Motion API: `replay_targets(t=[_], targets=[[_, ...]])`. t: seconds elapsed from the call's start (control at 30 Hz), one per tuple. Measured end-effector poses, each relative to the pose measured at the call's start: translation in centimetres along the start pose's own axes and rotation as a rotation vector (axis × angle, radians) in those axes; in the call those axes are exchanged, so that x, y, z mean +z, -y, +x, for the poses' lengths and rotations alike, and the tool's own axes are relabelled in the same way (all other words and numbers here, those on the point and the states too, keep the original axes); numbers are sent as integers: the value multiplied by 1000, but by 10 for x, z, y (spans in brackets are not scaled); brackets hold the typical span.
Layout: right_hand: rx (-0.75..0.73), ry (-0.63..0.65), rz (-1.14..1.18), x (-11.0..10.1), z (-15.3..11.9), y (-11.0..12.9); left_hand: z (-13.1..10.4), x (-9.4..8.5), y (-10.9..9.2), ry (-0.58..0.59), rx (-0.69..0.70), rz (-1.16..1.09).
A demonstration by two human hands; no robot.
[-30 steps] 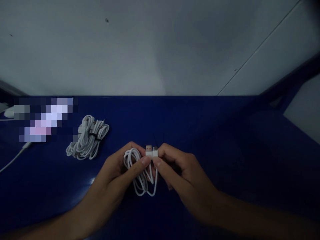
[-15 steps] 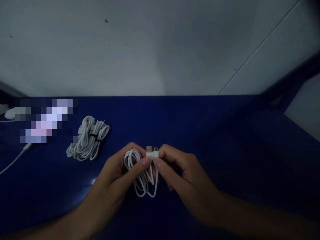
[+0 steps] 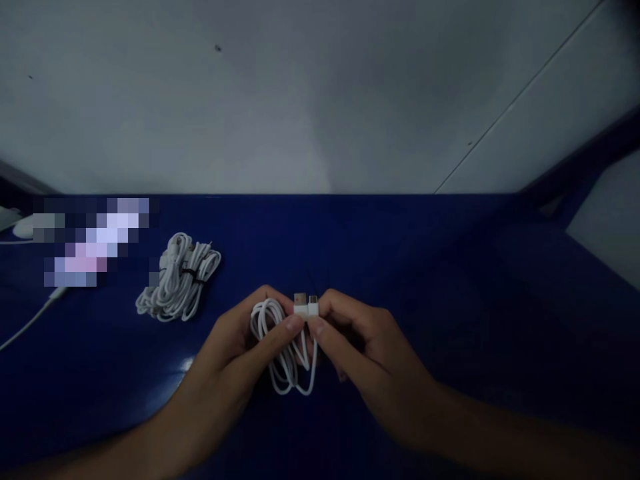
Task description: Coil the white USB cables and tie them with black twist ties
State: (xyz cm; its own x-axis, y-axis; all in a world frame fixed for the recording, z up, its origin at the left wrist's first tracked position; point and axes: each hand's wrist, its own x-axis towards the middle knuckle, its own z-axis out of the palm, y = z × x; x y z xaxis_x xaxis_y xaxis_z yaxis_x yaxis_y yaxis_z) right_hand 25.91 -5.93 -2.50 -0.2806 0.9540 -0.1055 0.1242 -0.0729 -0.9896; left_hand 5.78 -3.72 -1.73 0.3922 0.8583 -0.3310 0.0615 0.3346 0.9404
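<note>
Between my two hands is a white USB cable (image 3: 285,377), looped into a loose coil. Its wide USB plug (image 3: 300,305) and smaller plug (image 3: 313,305) stand side by side, metal ends pointing away from me. My left hand (image 3: 250,347) is closed, with the coil between thumb and fingers and the thumb tip at the base of the wide plug. The thumb and forefinger of my right hand (image 3: 363,347) pinch the smaller plug. The other right fingers curl underneath, partly hidden.
Left of my hands lies a pile of coiled white cables (image 3: 180,280) with black ties. Farther left, a blurred-out bright object (image 3: 103,243) has a white cord (image 3: 30,327) leading from it. A pale wall (image 3: 300,100) rises behind the blue table (image 3: 375,233).
My hands keep the same grip on the cable and plugs. The whole view has shifted very slightly, with things appearing a little farther right.
</note>
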Motion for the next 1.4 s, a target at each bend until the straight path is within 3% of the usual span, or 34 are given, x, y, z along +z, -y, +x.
replay_targets(t=[1.4], targets=[[6, 9, 16, 0, -1, 2, -2, -2, 0, 13, -6, 17]])
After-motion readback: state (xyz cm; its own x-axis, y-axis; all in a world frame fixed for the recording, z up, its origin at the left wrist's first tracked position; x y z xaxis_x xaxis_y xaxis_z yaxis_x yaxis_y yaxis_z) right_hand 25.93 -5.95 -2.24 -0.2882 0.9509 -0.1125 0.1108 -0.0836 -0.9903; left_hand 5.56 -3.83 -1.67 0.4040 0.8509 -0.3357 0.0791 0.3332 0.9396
